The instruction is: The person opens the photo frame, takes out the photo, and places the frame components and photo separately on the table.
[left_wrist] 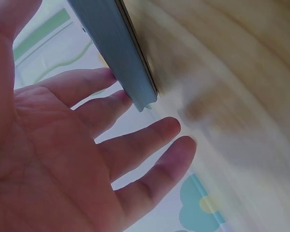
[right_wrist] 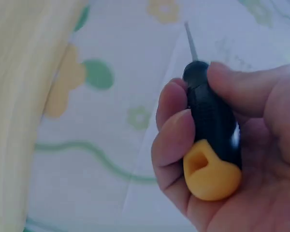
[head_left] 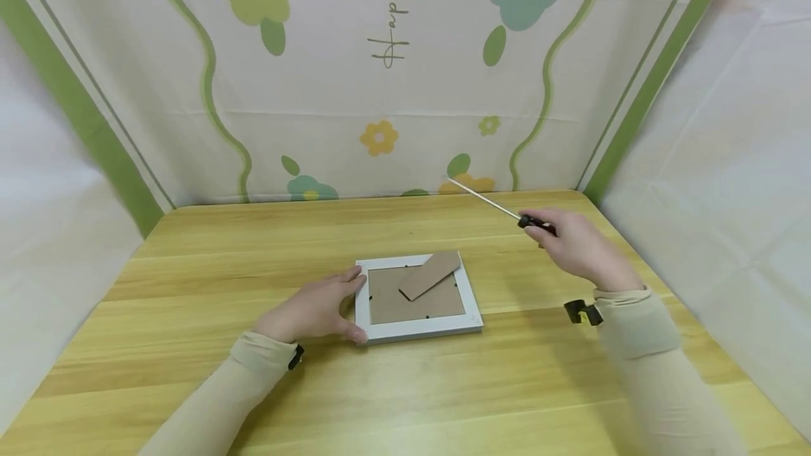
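Note:
A white picture frame lies face down on the table, its brown backing board and slanting support leg facing up. Small dark tabs show round the board's edge. My left hand rests at the frame's left side, thumb at the near corner and fingertips by the far one. In the left wrist view its fingers are nearly straight, some touching the frame's edge. Raised to the right of the frame, my right hand grips a screwdriver by its black and yellow handle. The thin metal shaft points up and left, away from the frame.
The wooden table reaches back to a white cloth printed with flowers. White cloth panels also stand along both sides. A dark wrist mount sticks out from the right sleeve.

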Demonstrator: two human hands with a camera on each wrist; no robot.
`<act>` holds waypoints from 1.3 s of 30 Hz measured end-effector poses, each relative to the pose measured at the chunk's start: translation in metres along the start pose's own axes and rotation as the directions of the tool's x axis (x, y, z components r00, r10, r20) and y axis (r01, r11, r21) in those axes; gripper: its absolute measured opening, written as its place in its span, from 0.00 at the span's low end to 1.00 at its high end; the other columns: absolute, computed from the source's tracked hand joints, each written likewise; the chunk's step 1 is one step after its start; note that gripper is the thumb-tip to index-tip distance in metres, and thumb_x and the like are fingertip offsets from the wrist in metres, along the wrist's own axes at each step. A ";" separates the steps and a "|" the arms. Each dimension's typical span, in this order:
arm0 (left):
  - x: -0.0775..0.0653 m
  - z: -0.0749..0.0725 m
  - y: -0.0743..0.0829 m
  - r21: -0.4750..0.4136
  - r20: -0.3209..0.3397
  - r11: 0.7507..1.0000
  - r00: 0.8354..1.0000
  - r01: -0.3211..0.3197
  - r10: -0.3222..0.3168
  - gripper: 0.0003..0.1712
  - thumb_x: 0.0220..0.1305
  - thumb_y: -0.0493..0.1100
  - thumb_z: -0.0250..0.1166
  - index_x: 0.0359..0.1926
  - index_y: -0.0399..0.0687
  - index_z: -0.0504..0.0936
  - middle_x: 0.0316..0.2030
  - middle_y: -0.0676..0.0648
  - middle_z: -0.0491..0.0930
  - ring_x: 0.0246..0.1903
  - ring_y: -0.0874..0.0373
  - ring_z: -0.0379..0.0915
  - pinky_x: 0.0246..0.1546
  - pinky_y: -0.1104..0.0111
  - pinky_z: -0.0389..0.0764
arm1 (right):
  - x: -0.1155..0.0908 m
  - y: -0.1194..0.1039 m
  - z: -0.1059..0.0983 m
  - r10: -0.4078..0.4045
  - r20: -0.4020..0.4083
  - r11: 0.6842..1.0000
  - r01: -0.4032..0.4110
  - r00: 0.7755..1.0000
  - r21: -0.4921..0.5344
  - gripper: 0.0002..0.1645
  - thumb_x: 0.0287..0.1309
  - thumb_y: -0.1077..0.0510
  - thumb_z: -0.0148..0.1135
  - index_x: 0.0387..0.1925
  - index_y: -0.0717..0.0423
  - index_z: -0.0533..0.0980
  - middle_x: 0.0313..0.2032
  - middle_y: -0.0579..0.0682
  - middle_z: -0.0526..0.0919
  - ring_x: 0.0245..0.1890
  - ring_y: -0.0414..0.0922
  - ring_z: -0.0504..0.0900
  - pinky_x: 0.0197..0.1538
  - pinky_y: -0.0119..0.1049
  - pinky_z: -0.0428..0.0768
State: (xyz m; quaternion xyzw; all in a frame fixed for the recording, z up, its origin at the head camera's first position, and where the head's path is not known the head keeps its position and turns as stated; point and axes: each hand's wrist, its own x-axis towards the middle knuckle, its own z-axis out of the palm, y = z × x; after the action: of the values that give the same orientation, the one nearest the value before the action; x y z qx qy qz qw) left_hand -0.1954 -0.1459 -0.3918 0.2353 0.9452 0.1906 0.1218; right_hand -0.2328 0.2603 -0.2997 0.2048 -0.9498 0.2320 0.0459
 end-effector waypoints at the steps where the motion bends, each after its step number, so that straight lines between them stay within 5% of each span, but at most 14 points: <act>1: 0.000 0.000 0.000 -0.001 0.000 1.000 1.000 -0.001 0.001 0.62 0.45 0.64 0.77 0.74 0.39 0.61 0.76 0.41 0.51 0.72 0.41 0.51 0.69 0.49 0.58 | 0.001 -0.005 0.002 -0.037 -0.011 0.999 0.037 0.999 -0.005 0.22 0.73 0.59 0.54 0.63 0.64 0.73 0.43 0.60 0.84 0.37 0.50 0.81 0.39 0.47 0.77; 6: 0.001 0.002 -0.002 0.006 -0.002 1.000 1.000 0.001 -0.001 0.62 0.45 0.65 0.77 0.74 0.40 0.61 0.76 0.42 0.51 0.72 0.41 0.51 0.69 0.49 0.58 | 0.004 -0.020 0.017 -0.192 -0.010 0.981 0.192 0.981 -0.012 0.17 0.69 0.63 0.58 0.56 0.63 0.79 0.43 0.56 0.85 0.35 0.47 0.78 0.40 0.45 0.78; 17: 0.002 0.001 0.000 -0.018 0.008 1.000 1.000 0.025 -0.025 0.63 0.43 0.63 0.78 0.75 0.41 0.60 0.76 0.43 0.50 0.72 0.43 0.52 0.69 0.51 0.59 | 0.006 -0.020 0.049 -0.351 0.121 0.931 0.361 0.928 -0.064 0.16 0.62 0.63 0.66 0.51 0.51 0.84 0.36 0.36 0.81 0.29 0.35 0.74 0.35 0.35 0.76; 25: 0.003 0.001 0.000 -0.022 0.011 0.999 1.000 0.029 -0.029 0.62 0.44 0.62 0.78 0.75 0.41 0.59 0.76 0.43 0.50 0.72 0.43 0.51 0.69 0.51 0.59 | 0.013 -0.021 0.063 -0.391 0.154 0.910 0.406 0.907 -0.081 0.16 0.60 0.64 0.68 0.50 0.52 0.85 0.32 0.35 0.78 0.27 0.34 0.71 0.33 0.33 0.73; 39: 0.004 0.001 -0.002 -0.018 0.021 1.000 0.999 0.024 -0.024 0.62 0.45 0.63 0.77 0.75 0.42 0.59 0.76 0.44 0.49 0.72 0.44 0.51 0.69 0.51 0.59 | 0.016 -0.020 0.072 -0.393 0.174 0.909 0.410 0.903 -0.072 0.17 0.59 0.65 0.68 0.50 0.53 0.85 0.31 0.36 0.76 0.27 0.35 0.70 0.33 0.33 0.72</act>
State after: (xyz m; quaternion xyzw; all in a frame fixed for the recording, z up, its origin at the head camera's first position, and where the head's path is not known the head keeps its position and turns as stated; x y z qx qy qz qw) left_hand -0.1996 -0.1453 -0.3944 0.2247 0.9449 0.1952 0.1362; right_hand -0.2387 0.2052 -0.3520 0.4106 -0.8989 0.1496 0.0296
